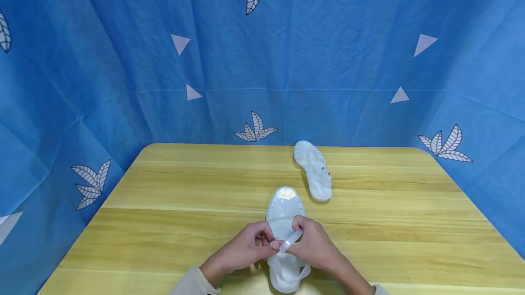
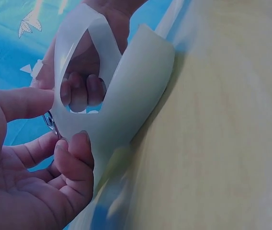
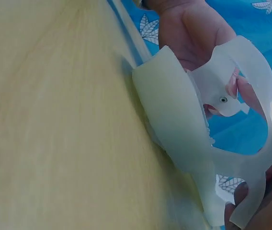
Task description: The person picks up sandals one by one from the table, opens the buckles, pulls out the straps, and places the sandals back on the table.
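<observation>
Fingers [image 1: 265, 252] on strap [image 1: 291, 240]; second sandal [image 1: 314, 173] beyond

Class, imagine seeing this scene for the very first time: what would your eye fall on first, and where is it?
The vivid blue curtain, printed with pale leaves and triangles, fills the background behind the wooden table. Next, the white sandal stands out low in the head view, between the left hand and right hand. A second white sandal lies near the table's far edge.
</observation>
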The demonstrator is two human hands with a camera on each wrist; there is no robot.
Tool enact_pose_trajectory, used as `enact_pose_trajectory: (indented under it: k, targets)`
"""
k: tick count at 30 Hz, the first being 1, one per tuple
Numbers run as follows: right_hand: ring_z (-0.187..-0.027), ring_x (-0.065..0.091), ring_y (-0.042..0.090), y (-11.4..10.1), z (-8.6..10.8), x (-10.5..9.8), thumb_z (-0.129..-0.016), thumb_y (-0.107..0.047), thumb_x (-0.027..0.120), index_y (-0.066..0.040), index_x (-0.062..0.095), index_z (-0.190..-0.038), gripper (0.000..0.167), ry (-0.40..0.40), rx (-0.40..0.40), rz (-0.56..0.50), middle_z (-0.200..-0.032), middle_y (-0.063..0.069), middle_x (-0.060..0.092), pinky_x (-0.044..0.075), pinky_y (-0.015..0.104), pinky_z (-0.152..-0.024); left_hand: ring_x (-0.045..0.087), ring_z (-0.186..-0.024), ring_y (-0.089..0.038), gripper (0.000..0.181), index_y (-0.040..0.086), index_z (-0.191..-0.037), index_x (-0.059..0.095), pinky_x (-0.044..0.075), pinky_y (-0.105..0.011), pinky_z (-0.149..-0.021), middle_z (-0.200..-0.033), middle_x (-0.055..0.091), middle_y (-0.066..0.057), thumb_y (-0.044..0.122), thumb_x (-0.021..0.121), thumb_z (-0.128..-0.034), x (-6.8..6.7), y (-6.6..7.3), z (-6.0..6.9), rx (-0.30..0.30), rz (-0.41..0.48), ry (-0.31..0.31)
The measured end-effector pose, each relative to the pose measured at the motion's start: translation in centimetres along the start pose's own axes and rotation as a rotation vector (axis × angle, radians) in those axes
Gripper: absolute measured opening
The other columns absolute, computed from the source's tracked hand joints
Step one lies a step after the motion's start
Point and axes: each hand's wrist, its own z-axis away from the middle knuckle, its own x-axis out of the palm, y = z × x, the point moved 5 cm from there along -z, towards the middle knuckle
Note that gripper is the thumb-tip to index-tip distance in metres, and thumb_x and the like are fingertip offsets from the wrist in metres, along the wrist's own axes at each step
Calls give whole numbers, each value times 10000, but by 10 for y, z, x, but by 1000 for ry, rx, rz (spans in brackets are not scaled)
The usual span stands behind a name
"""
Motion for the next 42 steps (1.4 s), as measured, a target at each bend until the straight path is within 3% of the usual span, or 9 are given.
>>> enact_pose_trajectory:
  k: [7, 13, 19, 25, 29, 35, 38, 42]
  targets:
    - [-603, 425, 41, -5, 2, -1, -715, -395, 798, -143, 482, -783, 410, -90, -116, -12, -671, -56, 438, 371, 184, -512, 486, -610, -58, 193, -19, -880, 533, 429, -174, -537, -741, 525, -6, 127, 656, -856, 0, 0, -1, -7, -16, -2]
    - [-884, 560, 129, -10, 5, -7, -760, -257, 770, -132, 565, -935, 297, -218, -252, -5, -929, -48, 565, 496, 285, -769, 527, -618, -97, 164, -25, -901, 574, 458, -200, -555, -740, 542, -9, 131, 623, -882, -1, -2, 0, -12, -20, -16]
    - [-1004, 559, 195, -10, 8, -12, -805, -407, 721, -140, 589, -1038, 377, -309, -271, 43, -1047, -43, 571, 486, 332, -833, 541, -621, -124, 173, -20, -922, 629, 444, -204, -534, -726, 574, -38, 144, 580, -901, -3, -3, 3, -35, -42, -60]
    - [-1041, 549, 248, -9, 7, -18, -831, -451, 677, -107, 583, -1078, 434, -308, -262, 24, -1096, 35, 567, 488, 350, -809, 558, -635, -136, 216, -10, -970, 634, 450, -214, -548, -773, 604, -46, 190, 569, -921, -7, -4, 4, -65, -39, -117]
    - [-1048, 551, 274, -8, 7, -24, -825, -456, 680, -100, 578, -1110, 468, -303, -268, 17, -1125, 68, 550, 493, 343, -803, 572, -646, -144, 270, -15, -1040, 615, 470, -229, -553, -824, 608, -51, 219, 585, -907, -13, 0, 8, -72, -23, -188]
    - [-1129, 511, 293, -8, 7, -37, -804, -465, 699, -110, 559, -1182, 537, -264, -280, 29, -1210, 48, 515, 462, 462, -883, 581, -637, -107, 370, -21, -1143, 566, 478, -208, -526, -891, 581, -34, 166, 673, -842, -13, 2, 11, -71, 5, -285]
    - [-1208, 457, 307, -6, 11, -40, -782, -493, 706, -109, 539, -1228, 612, -258, -279, 65, -1302, 99, 470, 428, 515, -932, 565, -628, -62, 423, -11, -1172, 557, 467, -176, -528, -914, 575, -39, 113, 720, -802, -10, 2, 12, -69, 0, -305]
    - [-1288, 368, 361, -3, 18, -43, -731, -529, 730, -122, 492, -1285, 727, -251, -278, 130, -1405, 183, 358, 386, 563, -966, 557, -640, -53, 415, 10, -1140, 580, 463, -168, -538, -903, 579, -44, 93, 748, -769, -10, 2, 11, -52, -51, -278]
